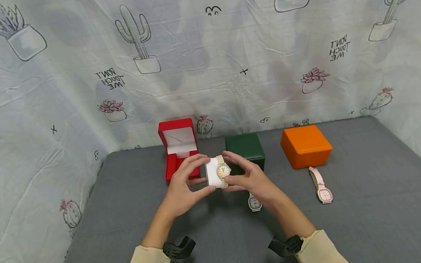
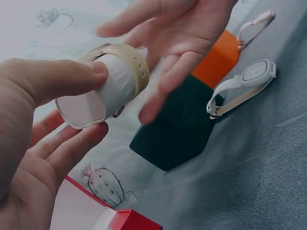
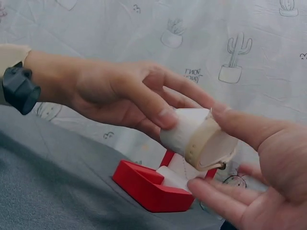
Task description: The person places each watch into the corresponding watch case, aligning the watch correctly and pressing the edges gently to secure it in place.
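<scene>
A cream-strapped watch (image 1: 223,171) is wrapped around a white watch cushion (image 1: 212,173), raised above the table in front of the boxes. My left hand (image 1: 183,192) grips the cushion by one end, thumb on one side and fingers on the other. On the watch side, my right hand (image 1: 253,180) has its fingers spread and mostly straight, with the thumb tip right at the watch. In the right wrist view, the strap (image 3: 196,143) circles the cushion, a buckle at its lower edge. Behind the left hand stands an open red watch box (image 1: 175,126) with a white-lined lid.
A closed green box (image 1: 244,144) and a closed orange box (image 1: 307,146) stand along the back of the grey table (image 1: 374,196). A white watch (image 1: 254,202) lies before the green one, partly hidden by my right hand. Before the orange one lies a pink watch (image 1: 323,191).
</scene>
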A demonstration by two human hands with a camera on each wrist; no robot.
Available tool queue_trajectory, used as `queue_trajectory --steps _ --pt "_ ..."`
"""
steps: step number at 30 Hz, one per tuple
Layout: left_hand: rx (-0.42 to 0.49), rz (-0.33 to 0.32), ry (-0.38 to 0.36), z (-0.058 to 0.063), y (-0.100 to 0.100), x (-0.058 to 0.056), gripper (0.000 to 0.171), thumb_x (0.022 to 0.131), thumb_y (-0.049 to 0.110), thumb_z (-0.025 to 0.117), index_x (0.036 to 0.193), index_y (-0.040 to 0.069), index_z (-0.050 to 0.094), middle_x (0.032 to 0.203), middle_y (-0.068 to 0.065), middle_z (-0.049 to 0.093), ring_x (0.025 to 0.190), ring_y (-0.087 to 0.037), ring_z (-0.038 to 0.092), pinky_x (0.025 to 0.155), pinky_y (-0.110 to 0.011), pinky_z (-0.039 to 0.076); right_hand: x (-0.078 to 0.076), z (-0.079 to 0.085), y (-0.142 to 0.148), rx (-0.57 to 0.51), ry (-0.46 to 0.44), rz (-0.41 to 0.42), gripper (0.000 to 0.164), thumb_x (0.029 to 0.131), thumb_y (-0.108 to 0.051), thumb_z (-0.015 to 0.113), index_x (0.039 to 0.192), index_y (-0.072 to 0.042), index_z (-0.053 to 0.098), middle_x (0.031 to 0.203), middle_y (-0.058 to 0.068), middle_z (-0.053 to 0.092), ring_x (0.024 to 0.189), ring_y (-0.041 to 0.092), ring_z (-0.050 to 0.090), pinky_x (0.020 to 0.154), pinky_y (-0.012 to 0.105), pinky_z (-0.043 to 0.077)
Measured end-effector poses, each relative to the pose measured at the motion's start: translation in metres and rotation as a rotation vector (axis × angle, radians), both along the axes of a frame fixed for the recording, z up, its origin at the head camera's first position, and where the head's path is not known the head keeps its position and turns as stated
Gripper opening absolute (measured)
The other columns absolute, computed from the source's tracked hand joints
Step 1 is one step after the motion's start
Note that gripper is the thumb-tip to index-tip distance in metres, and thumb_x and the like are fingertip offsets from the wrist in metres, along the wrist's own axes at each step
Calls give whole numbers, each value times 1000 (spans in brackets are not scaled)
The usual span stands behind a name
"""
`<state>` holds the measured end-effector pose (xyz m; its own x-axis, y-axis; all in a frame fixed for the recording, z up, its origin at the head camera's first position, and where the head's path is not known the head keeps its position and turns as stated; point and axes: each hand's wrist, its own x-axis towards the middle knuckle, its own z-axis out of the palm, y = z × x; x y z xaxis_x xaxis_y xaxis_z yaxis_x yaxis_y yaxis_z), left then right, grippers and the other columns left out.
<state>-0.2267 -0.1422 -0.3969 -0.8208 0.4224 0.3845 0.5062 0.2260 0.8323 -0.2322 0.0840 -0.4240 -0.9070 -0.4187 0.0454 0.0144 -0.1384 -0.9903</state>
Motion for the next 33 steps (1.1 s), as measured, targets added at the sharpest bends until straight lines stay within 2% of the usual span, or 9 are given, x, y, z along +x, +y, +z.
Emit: queue_trajectory --steps 4,7,10,15,20,24,27,33 --pt "25 -6 -18 -16 -4 -11 69 76 1 79 138 8 50 144 -11 42 130 -31 42 88 -38 56 0 1 2 36 113 9 71 88 -9 70 149 -24 37 156 -1 32 114 20 64 89 35 57" --pt "38 -22 -28 -18 -6 -12 68 76 5 80 138 12 51 144 -7 42 130 -27 42 87 -34 56 0 2 3 71 149 15 70 87 -11 72 148 -20 40 155 -2 35 115 23 63 90 33 56" --pt "43 -33 -39 -18 -6 -12 68 76 7 80 137 13 51 143 -6 43 130 -26 42 86 -33 57 1 3 4 90 149 13 69 86 -11 72 148 -22 41 153 0 38 112 24 64 89 32 57" --pt "46 -48 -61 -18 -5 -12 67 76 9 81 137 13 52 139 -5 46 128 -34 45 84 -33 57 1 3 6 97 109 26 71 85 -9 73 147 -23 42 152 6 38 110 22 66 88 34 57" --pt "50 -36 -90 -20 -3 -11 67 76 5 80 137 11 52 138 -7 46 127 -38 44 83 -34 58 0 1 5 100 90 38 73 85 -11 74 148 -24 39 154 8 35 116 28 63 88 37 57" --pt "33 -38 -110 -21 -1 -10 68 76 0 78 137 8 50 140 -11 45 127 -36 44 84 -36 58 0 -2 1 110 89 48 74 84 -13 75 148 -26 39 155 7 32 120 31 61 88 37 57" --pt "16 -43 -117 -19 1 -8 68 76 -2 78 137 4 50 139 -14 45 126 -38 44 84 -38 58 0 -4 -1 127 98 61 74 85 -14 75 148 -26 39 156 4 30 118 29 62 89 35 57" --pt "19 -78 -120 -3 4 2 63 77 -2 76 135 -1 50 138 -17 44 124 -42 45 85 -36 58 1 -4 -2 132 116 56 72 84 -13 75 147 -25 41 152 5 36 109 25 67 87 35 57"
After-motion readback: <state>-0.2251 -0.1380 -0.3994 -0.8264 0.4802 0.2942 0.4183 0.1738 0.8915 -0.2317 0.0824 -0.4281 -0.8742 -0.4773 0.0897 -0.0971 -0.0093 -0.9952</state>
